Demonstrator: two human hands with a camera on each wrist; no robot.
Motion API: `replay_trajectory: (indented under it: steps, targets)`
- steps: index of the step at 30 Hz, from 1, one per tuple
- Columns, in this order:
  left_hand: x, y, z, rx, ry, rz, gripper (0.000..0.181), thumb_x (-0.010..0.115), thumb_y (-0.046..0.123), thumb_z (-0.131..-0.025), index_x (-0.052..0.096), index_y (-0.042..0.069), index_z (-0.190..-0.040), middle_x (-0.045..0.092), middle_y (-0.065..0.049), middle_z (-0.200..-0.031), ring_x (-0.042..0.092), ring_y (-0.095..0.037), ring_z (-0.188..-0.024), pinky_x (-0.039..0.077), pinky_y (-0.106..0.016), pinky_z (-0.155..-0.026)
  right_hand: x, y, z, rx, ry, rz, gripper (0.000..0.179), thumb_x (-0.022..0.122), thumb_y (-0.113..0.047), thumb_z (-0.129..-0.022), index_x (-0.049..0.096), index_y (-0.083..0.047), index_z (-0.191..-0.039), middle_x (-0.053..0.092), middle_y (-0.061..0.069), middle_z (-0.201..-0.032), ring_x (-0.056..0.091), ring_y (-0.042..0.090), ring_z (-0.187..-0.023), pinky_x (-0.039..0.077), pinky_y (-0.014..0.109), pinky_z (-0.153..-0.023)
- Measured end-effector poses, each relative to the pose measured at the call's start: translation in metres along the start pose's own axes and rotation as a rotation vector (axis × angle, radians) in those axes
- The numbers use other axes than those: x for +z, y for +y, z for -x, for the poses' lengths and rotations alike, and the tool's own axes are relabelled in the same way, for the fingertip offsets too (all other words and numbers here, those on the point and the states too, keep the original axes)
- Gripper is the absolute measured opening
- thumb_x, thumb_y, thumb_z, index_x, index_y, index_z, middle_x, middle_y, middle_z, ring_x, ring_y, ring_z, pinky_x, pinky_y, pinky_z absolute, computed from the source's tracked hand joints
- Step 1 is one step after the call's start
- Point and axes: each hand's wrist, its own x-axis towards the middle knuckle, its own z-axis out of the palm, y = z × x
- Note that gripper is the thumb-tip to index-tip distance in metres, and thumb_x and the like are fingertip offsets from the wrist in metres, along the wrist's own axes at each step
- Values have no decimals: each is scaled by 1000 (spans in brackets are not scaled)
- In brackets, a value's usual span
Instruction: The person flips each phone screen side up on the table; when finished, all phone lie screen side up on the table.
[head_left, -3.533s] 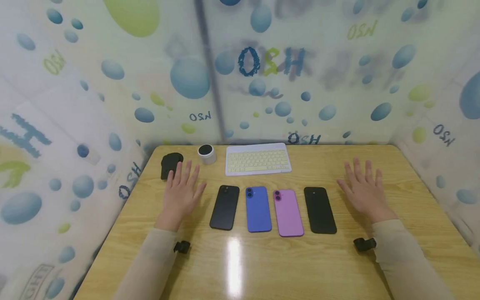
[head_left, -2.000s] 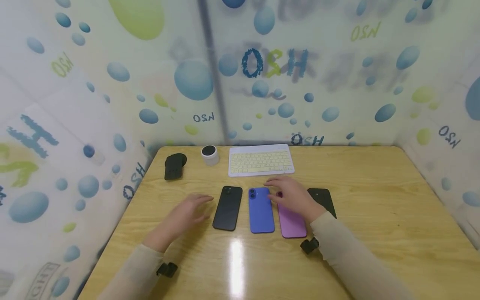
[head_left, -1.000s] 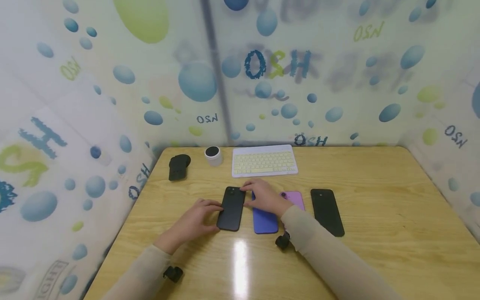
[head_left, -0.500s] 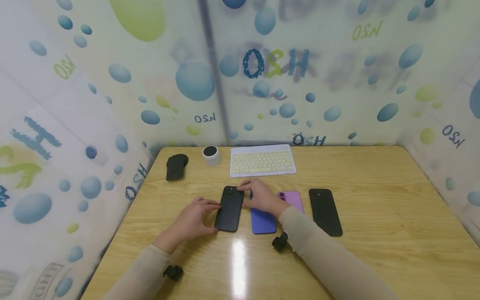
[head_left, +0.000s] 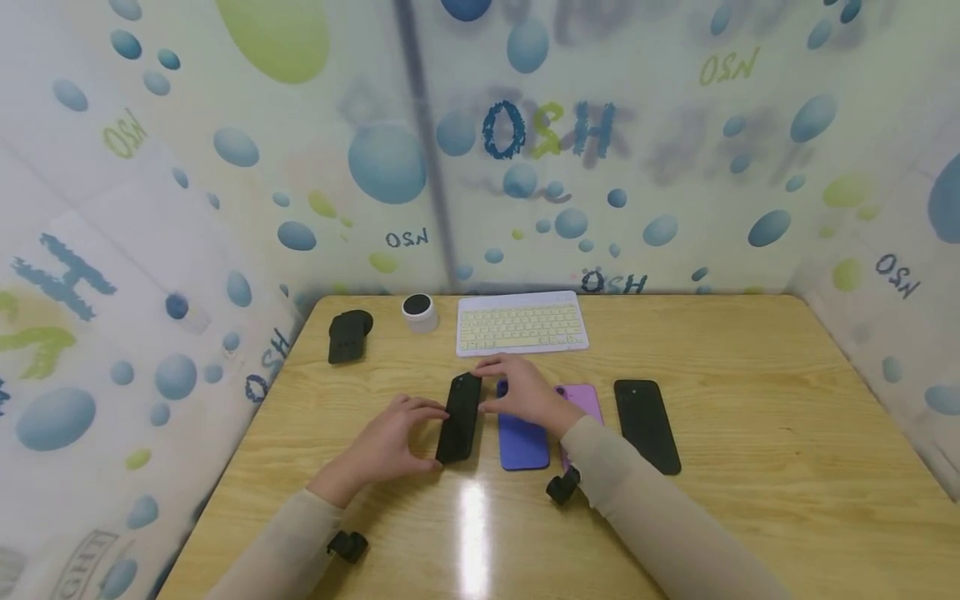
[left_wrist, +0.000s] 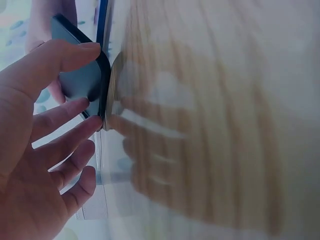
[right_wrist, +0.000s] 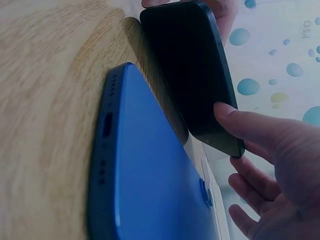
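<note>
Between the left hand point(head_left: 384, 440) and right hand point(head_left: 528, 395), a black phone point(head_left: 462, 417) tilts, its right edge raised off the table point(head_left: 780, 467). The left thumb and curved fingers pinch it along its lower left side; the right thumb and forefinger pinch its far right corner. A blue phone point(head_left: 523, 442) lies flat just beside.

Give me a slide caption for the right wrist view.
Right hand grips one end of a tilted black phone beside a blue phone on the wooden table.
</note>
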Motion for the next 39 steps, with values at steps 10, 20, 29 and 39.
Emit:
replay_trajectory:
  steps: [10, 20, 29, 39]
  targets:
    - [4, -1, -2, 23, 12, 98, 74, 93, 35, -72, 64, 22, -139, 66, 3, -136, 53, -17, -112, 50, -43, -96, -3, 0, 6, -17, 27, -52, 60, 90, -30, -81, 69, -17, -136, 63, 2, -142, 55, 27, -138, 42, 47, -116]
    - [6, 5, -7, 53, 16, 194, 84, 94, 35, -71, 57, 24, -146, 62, 9, -140, 55, -20, -108, 50, -43, -92, -6, -5, 11, -52, 45, -107, 67, 89, -34, -81, 65, -16, -141, 59, 1, -147, 51, 26, -141, 40, 49, -117]
    - [-1, 7, -11, 79, 24, 212, 91, 94, 34, -72, 50, 24, -151, 58, 10, -148, 54, -19, -108, 49, -40, -87, -1, -9, 9, -57, 42, -122, 71, 89, -35, -81, 63, -18, -144, 56, 1, -151, 49, 25, -143, 38, 47, -119]
    - [-16, 8, -6, 107, 48, 186, 89, 94, 35, -72, 53, 21, -149, 61, 2, -141, 57, -26, -107, 46, -30, -80, 7, -18, 4, -109, 93, -119, 65, 91, -31, -79, 68, -12, -136, 59, 11, -148, 52, 31, -140, 39, 51, -117]
